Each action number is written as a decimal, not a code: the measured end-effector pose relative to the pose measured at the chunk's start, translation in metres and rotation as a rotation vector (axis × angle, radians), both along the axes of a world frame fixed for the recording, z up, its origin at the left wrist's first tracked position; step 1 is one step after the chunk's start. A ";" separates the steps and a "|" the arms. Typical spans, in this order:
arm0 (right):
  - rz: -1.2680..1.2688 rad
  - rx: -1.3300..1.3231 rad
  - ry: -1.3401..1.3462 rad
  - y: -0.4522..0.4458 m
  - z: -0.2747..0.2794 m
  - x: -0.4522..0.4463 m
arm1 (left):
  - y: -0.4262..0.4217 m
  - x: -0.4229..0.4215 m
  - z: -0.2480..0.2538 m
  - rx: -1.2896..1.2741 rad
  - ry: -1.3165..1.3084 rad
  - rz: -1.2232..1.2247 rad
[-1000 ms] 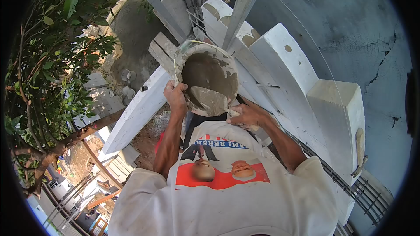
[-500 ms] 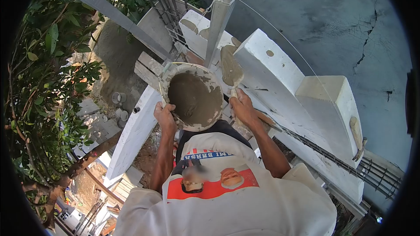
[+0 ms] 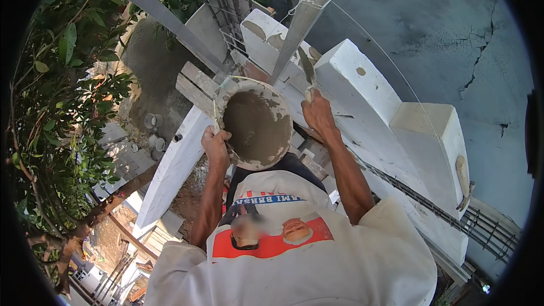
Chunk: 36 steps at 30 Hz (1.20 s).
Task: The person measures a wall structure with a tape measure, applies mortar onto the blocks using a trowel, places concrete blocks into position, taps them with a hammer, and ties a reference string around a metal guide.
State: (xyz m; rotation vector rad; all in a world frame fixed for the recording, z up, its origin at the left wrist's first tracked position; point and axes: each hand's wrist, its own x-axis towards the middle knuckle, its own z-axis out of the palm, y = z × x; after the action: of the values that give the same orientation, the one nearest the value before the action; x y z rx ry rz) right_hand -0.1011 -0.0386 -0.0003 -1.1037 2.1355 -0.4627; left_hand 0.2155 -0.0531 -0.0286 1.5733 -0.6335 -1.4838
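Observation:
My left hand grips the left rim of a bucket, held in front of my waist. Grey wet mortar fills much of it and smears its inner wall. In my right hand, the fingers are wrapped round the handle of a trowel. Its blade is turned nearly edge-on and points up, close to the end of a white block. A mortar patch sits beside the blade; whether the two touch I cannot tell.
White blocks form a wall to the right, with a hammer on one. Long rebar runs along it. A metal post with string tied round it rises ahead. Leafy branches crowd the left, and a cracked grey wall stands behind.
My right hand has moved up and slightly right, bringing the trowel to the block's end. Its mortar-covered blade, seen broadside before, is now turned on edge. My left hand still holds the bucket.

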 end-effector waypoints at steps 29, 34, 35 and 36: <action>0.903 0.124 0.745 0.049 0.018 0.090 | 0.002 -0.021 0.043 -0.393 -0.021 -0.156; 1.105 0.085 0.397 0.057 0.036 0.069 | 0.001 -0.031 0.051 -0.422 -0.066 -0.162; 1.094 0.059 0.202 0.057 0.037 0.059 | 0.000 -0.032 0.053 -0.405 -0.073 -0.169; 1.103 0.056 0.200 0.053 0.042 0.057 | 0.000 -0.027 0.054 -0.405 -0.078 -0.160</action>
State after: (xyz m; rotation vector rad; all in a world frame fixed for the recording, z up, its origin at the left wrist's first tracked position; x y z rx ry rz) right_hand -0.0442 0.0141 0.0412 -2.0982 1.3430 0.2352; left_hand 0.1885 -0.0535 0.0250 1.2928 -1.0544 -1.3095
